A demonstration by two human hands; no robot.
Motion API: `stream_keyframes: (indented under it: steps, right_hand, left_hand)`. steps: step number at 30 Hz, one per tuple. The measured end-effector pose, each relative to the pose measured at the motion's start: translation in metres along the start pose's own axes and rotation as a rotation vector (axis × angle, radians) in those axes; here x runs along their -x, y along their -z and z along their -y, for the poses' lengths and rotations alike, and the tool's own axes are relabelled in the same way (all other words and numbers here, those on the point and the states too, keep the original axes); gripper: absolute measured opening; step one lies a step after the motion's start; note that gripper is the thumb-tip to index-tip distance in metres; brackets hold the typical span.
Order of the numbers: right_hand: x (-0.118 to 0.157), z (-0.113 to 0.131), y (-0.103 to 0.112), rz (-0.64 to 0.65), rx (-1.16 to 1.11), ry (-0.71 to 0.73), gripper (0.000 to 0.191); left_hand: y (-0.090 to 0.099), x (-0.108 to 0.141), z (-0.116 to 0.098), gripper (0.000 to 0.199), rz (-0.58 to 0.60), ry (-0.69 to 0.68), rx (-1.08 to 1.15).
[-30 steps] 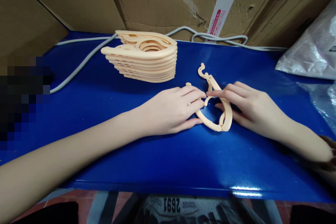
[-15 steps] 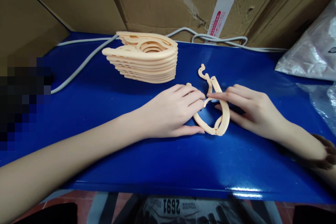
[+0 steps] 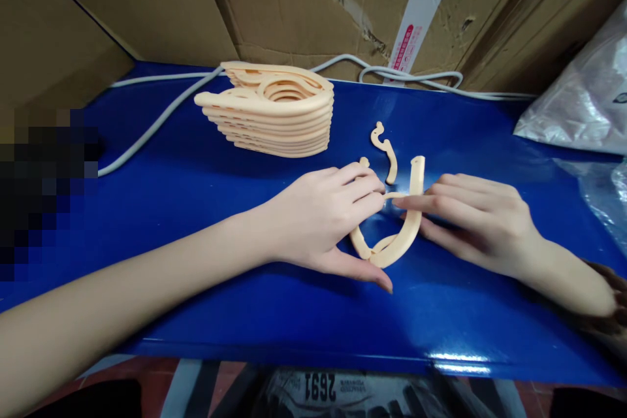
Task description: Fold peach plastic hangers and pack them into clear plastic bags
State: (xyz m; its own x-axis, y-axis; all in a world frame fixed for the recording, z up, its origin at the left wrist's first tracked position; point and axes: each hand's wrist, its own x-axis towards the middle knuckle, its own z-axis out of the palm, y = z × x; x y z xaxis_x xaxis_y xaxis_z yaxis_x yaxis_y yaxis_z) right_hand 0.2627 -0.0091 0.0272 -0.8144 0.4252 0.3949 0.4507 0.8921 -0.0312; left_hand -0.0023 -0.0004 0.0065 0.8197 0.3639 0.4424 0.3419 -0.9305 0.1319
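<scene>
at the far left a pixelated patch [image 3: 46, 192] covers part of the blue table [image 3: 206, 209], and a grey cable [image 3: 147, 127] runs from beside it up toward the cardboard boxes [image 3: 313, 0] that line the back edge. right of the cable, on the far half of the table, sits a neat stack of folded peach hangers [image 3: 272, 108], well apart from both hands.

the left hand [image 3: 321, 215] lies palm down near the middle of the table, arm stretched in from the lower left. its fingers are loosely extended, not clenched: the fingertips [image 3: 375, 186] rest on the left arm of the single peach hanger [image 3: 392, 235], and the thumb [image 3: 365, 271] presses the table just beside the hanger's bent lower end. it pins the piece rather than closing around it.

the hanger lies flat between the two hands, partly unfolded into a u shape, with one arm [image 3: 416, 176] pointing away from the person and its curved hook [image 3: 385, 147] lying on the table just beyond the fingers.

the right hand [image 3: 477, 222] comes in from the right, also flat and open. its forefinger [image 3: 416, 201] reaches left across the hanger's right arm and meets the left hand's fingertips at a thin inner strip; the other fingers rest beside that arm. whether anything is pinched there i cannot tell.

further right, crumpled clear plastic bags [image 3: 582, 98] lie at the table's edge.
</scene>
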Motion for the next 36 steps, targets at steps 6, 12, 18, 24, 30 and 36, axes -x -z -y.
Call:
stream_keyframes:
  steps: [6, 12, 18, 24, 30, 36]
  right_hand:
    - [0.0, 0.007, 0.0, -0.021, 0.25, 0.191, 0.022]
    - [-0.005, 0.012, 0.002, -0.08, 0.325, 0.13, 0.011]
    - [-0.007, 0.008, 0.0, 0.005, 0.169, 0.066, 0.014]
    - [-0.005, -0.002, -0.002, 0.09, -0.406, -0.133, 0.012]
    - [-0.006, -0.002, 0.001, 0.105, -0.524, -0.194, 0.009]
    - [-0.006, 0.0, 0.004, 0.121, -0.585, -0.186, 0.01]
  left_hand:
    - [0.001, 0.0, -0.003, 0.054, 0.05, 0.043, 0.098]
    - [0.001, 0.0, -0.005, 0.023, 0.087, 0.038, 0.151]
    - [0.003, -0.001, -0.005, 0.014, 0.075, 0.055, 0.239]
    - [0.004, -0.002, -0.002, 0.009, 0.091, 0.056, 0.269]
    - [0.006, 0.0, 0.0, 0.022, 0.117, 0.073, 0.311]
    - [0.005, 0.001, 0.002, 0.018, 0.08, 0.201, 0.454]
